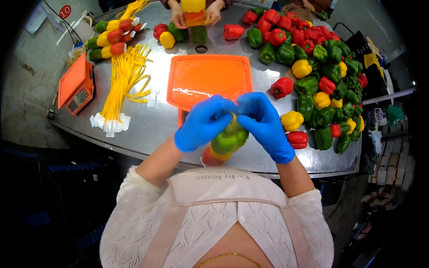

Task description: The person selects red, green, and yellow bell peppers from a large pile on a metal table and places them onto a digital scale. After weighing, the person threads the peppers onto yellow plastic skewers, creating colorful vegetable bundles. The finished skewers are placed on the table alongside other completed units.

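Steel tabletop below, both blue-gloved hands, left hand and right hand, pinch shut the neck of a clear, slippery-looking film bag of green, yellow and red peppers, hanging just before the orange plastic tray, probably weighty yet bruisable.

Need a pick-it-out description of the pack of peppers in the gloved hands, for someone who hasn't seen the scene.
Start at the orange tray in the middle of the steel table. Just below its near edge, two blue-gloved hands meet: left hand, right hand. Between them is the pack of peppers, green over yellow over red in clear wrap, unlike the loose peppers piled to the right.
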Action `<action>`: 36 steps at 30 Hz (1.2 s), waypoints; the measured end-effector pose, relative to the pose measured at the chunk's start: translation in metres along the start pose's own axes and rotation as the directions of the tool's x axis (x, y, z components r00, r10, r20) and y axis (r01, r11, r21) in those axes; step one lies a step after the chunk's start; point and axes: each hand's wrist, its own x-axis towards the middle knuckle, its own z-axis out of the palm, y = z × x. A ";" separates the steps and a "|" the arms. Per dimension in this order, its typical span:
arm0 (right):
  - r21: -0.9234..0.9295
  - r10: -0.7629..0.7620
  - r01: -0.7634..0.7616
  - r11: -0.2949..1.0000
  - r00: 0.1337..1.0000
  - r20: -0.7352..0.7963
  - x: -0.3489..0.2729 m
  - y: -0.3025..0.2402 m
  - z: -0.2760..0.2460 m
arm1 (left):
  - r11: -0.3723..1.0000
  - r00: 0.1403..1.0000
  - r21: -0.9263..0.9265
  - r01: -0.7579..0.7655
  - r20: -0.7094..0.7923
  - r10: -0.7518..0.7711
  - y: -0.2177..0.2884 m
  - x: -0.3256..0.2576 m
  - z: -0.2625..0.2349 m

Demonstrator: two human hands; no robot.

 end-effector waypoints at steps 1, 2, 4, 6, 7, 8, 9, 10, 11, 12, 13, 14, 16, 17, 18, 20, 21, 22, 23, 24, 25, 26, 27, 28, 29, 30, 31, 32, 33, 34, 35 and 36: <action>-0.006 -0.015 0.015 1.000 1.000 0.010 0.000 -0.001 0.000 | 1.000 1.000 -0.007 0.013 -0.006 -0.013 0.001 -0.001 0.000; -0.013 -0.029 0.030 0.999 0.999 0.020 0.000 -0.001 0.001 | 1.000 1.000 -0.014 0.026 -0.012 -0.027 0.002 -0.002 0.001; -0.052 -0.052 0.054 0.997 0.998 0.041 0.002 -0.002 0.000 | 0.994 0.997 -0.089 0.071 -0.035 -0.074 0.003 -0.005 0.004; -0.109 -0.061 0.068 0.992 0.996 0.060 0.003 -0.002 -0.003 | 0.987 0.994 -0.128 0.093 -0.048 -0.100 0.003 -0.006 0.005; -0.124 -0.077 0.081 0.989 0.996 0.042 0.002 -0.001 -0.001 | 0.987 0.993 -0.130 0.095 -0.051 -0.103 0.003 -0.006 0.005; -0.140 -0.092 0.095 0.986 0.995 0.024 0.000 0.000 0.000 | 0.986 0.993 -0.133 0.097 -0.053 -0.105 0.002 -0.006 0.005; -0.156 -0.105 0.105 0.982 0.994 0.004 -0.003 0.001 0.001 | 0.987 0.994 -0.143 0.077 -0.069 -0.087 0.001 -0.008 0.007; -0.145 -0.114 0.111 0.983 0.993 -0.012 -0.005 0.003 0.002 | 0.987 0.994 -0.153 0.057 -0.084 -0.070 0.000 -0.009 0.009; -0.135 -0.121 0.117 0.984 0.992 -0.028 -0.007 0.006 0.003 | 0.986 0.994 -0.163 0.036 -0.099 -0.053 -0.001 -0.011 0.010; -0.127 -0.132 0.126 0.984 0.990 -0.046 -0.007 0.008 0.003 | 0.985 0.993 -0.167 0.034 -0.109 -0.053 -0.001 -0.010 0.011; -0.130 -0.142 0.135 0.982 0.989 -0.045 -0.007 0.008 0.004 | 0.985 0.991 -0.172 0.031 -0.120 -0.052 0.000 -0.010 0.012; -0.134 -0.152 0.145 0.980 0.987 -0.045 -0.007 0.009 0.006 | 0.984 0.990 -0.176 0.028 -0.130 -0.052 0.001 -0.009 0.013; -0.148 -0.161 0.155 0.977 0.986 -0.033 -0.007 0.008 0.006 | 0.995 0.995 -0.095 0.044 -0.085 -0.052 -0.002 -0.010 0.007; -0.159 -0.159 0.154 0.975 0.987 -0.021 -0.008 0.006 0.006 | 0.997 0.997 -0.054 0.050 -0.061 -0.053 -0.003 -0.009 0.005; -0.169 -0.156 0.152 0.974 0.988 -0.005 -0.008 0.006 0.007 | 0.991 0.995 -0.107 0.077 -0.060 -0.083 -0.001 -0.008 0.005; -0.184 -0.197 0.196 0.963 0.980 0.011 -0.006 0.009 0.007 | 0.969 0.988 -0.212 0.130 -0.053 -0.144 0.004 -0.005 0.004; -0.192 -0.218 0.218 0.957 0.976 0.020 -0.005 0.009 0.006 | 0.973 0.990 -0.195 0.122 -0.044 -0.133 0.004 -0.004 0.004; -0.194 -0.204 0.202 0.960 0.979 0.012 -0.006 0.008 0.007 | 0.977 0.992 -0.179 0.113 -0.034 -0.121 0.002 -0.004 0.004; -0.195 -0.190 0.187 0.963 0.982 0.005 -0.007 0.004 0.008 | 0.981 0.994 -0.163 0.105 -0.024 -0.110 0.002 -0.004 0.003; -0.197 -0.176 0.172 0.965 0.984 -0.001 -0.007 0.002 0.009 | 0.979 0.993 -0.174 0.110 -0.033 -0.118 0.004 -0.003 0.004; -0.208 -0.190 0.189 0.960 0.982 0.014 -0.006 0.000 0.009 | 0.976 0.991 -0.185 0.116 -0.041 -0.125 0.008 -0.001 0.006; -0.218 -0.204 0.205 0.954 0.979 0.029 -0.005 -0.001 0.009 | 0.973 0.990 -0.196 0.121 -0.050 -0.133 0.010 0.000 0.007; -0.228 -0.215 0.220 0.949 0.976 0.044 -0.005 -0.001 0.009 | 0.975 0.991 -0.187 0.121 -0.036 -0.130 0.008 -0.001 0.006; -0.231 -0.226 0.228 0.946 0.974 0.036 -0.005 0.001 0.008 | 0.977 0.992 -0.177 0.122 -0.023 -0.128 0.006 -0.001 0.003; -0.233 -0.236 0.236 0.943 0.971 0.029 -0.006 0.004 0.008 | 0.978 0.992 -0.167 0.122 -0.010 -0.126 0.004 -0.001 0.002; -0.236 -0.248 0.247 0.940 0.968 0.023 -0.006 0.006 0.008 | 0.982 0.994 -0.158 0.107 -0.012 -0.110 0.000 -0.002 0.001; -0.233 -0.243 0.240 0.942 0.970 0.018 -0.005 0.006 0.009 | 0.985 0.995 -0.148 0.092 -0.013 -0.095 -0.004 -0.003 0.001; -0.230 -0.237 0.234 0.945 0.971 0.014 -0.004 0.005 0.010 | 0.987 0.997 -0.138 0.076 -0.014 -0.079 -0.007 -0.004 0.000; -0.227 -0.231 0.227 0.947 0.973 0.010 -0.003 0.005 0.010 | 0.989 0.997 -0.133 0.068 -0.019 -0.072 -0.007 -0.003 0.000; -0.239 -0.231 0.226 0.944 0.973 0.010 -0.003 0.005 0.009 | 0.990 0.998 -0.127 0.060 -0.024 -0.064 -0.006 -0.003 0.001; -0.252 -0.230 0.226 0.941 0.973 0.010 -0.003 0.005 0.008 | 0.991 0.998 -0.121 0.053 -0.029 -0.056 -0.006 -0.003 0.001; -0.264 -0.231 0.225 0.938 0.973 0.009 -0.003 0.005 0.007 | 0.993 0.999 -0.116 0.036 -0.030 -0.040 -0.008 -0.002 0.002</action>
